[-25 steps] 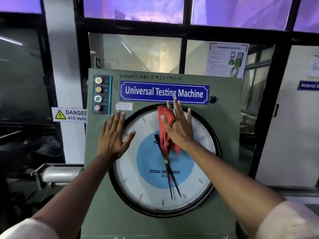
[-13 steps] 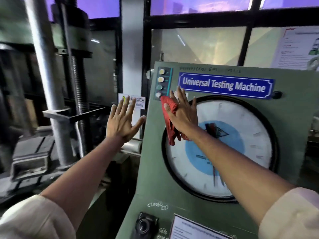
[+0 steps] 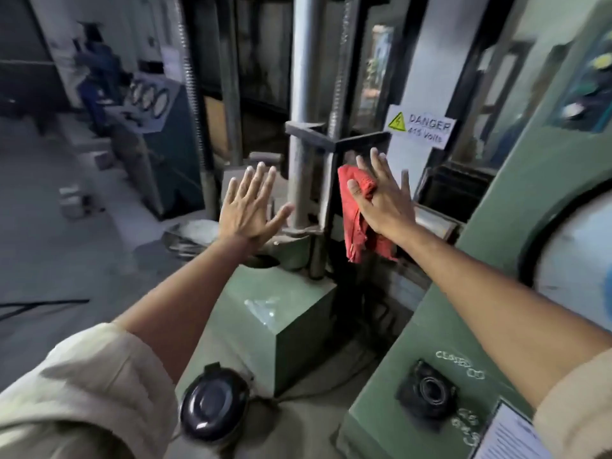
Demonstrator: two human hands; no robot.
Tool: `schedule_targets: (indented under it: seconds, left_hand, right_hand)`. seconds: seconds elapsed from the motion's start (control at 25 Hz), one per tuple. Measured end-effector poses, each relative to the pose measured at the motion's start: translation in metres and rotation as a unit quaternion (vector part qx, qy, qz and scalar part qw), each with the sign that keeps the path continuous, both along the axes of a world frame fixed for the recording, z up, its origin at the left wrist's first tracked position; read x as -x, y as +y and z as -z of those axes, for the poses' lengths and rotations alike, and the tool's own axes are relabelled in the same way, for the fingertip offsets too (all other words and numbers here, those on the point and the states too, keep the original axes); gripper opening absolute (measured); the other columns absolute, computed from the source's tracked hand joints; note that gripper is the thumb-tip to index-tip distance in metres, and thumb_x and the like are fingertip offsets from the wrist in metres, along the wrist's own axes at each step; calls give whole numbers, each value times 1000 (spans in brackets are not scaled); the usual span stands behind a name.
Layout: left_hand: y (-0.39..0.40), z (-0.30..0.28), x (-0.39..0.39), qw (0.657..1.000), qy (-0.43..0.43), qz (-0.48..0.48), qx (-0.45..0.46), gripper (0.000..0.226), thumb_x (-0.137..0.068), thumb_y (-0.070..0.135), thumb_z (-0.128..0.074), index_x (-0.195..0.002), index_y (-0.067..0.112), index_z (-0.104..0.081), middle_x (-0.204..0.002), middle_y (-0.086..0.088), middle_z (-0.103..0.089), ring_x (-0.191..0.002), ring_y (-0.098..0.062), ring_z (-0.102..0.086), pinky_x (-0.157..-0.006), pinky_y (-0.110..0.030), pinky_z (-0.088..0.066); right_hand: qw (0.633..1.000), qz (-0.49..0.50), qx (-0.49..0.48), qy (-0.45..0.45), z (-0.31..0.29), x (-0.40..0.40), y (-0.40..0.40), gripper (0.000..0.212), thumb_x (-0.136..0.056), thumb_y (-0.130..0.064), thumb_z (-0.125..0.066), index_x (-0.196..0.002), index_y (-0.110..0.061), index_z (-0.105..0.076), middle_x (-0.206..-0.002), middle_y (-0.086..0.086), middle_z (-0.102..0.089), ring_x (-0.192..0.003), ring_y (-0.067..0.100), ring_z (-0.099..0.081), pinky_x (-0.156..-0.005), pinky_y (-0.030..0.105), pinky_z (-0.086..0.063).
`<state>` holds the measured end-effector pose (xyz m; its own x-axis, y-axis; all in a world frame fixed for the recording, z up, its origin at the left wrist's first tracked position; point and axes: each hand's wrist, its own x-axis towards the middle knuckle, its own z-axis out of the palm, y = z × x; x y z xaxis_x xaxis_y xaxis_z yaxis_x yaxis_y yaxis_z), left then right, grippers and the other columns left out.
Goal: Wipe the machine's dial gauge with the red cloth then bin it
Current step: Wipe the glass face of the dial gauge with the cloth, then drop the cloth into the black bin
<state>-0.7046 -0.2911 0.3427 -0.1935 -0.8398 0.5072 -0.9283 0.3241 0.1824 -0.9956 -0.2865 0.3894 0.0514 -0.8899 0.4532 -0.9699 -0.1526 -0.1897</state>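
Red cloth (image 3: 356,223): crumpled woven rag, frayed lower edge, hangs in loose folds. It sits under the palm of the right hand (image 3: 384,207), bunched top poking out at the hand's 10 o'clock by the thumb, the rest drooping to 7 o'clock below the wrist. Right hand is nearly flat, fingers extended and slightly spread; the thumb presses the cloth against the palm, no closed fist. Held in the air, off the machine.

Left hand (image 3: 248,207): open, fingers spread, palm facing away, holding nothing. It sits at 9 o'clock of the right hand, well apart from the cloth. Both sleeves are cream fabric, pushed up the forearm.

Dial gauge (image 3: 576,260): only a curved slice shows at the frame's 3 o'clock, white face inside a black round rim, set in a green painted metal panel (image 3: 463,293). Cloth is at 9–10 o'clock of it, not touching.

Behind the hands: smooth grey steel column (image 3: 303,94) and threaded rods. White paper danger sign (image 3: 420,127), yellow triangle, at 1 o'clock of the right hand. Black round knob (image 3: 427,390) low on the panel; glossy black disc (image 3: 213,404) at frame 6 o'clock. Floor is dull grey concrete.
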Motion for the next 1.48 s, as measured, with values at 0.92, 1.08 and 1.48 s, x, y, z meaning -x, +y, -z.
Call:
schedule_targets:
  seconds: [0.92,1.08,1.48]
  left_hand:
    - [-75,211,-268,976,-12,-168,-142,89,-101,78,-19,-173,28,-3,-182,2,1,-168,-19,3,-136,-47,3]
    - [-110,243,-283,970,-8,-174,-167,89,-102,77,-20,-173,28,-3,-182,2,0,-169,-19,2,-136,-48,2]
    - [-79,380,-305,937,-9,-190,-294,94,-97,81,-11,-173,28,1,-181,1,5,-168,-18,6,-136,-47,3]
  right_hand:
    - [959,-222,-174,34,218,-320,-183,70,-109,-70,-18,-172,-41,-10,-182,-9,8,-167,11,5,-135,57,8]
    - [947,-233,-222,13,267,-338,-209,69,-109,-70,-23,-171,-43,-14,-182,-9,4,-167,9,4,-136,54,6]
    - [833,-363,-416,30,439,-355,-158,71,-107,-73,-30,-170,-46,-15,-181,-11,-8,-166,7,-4,-137,49,-3]
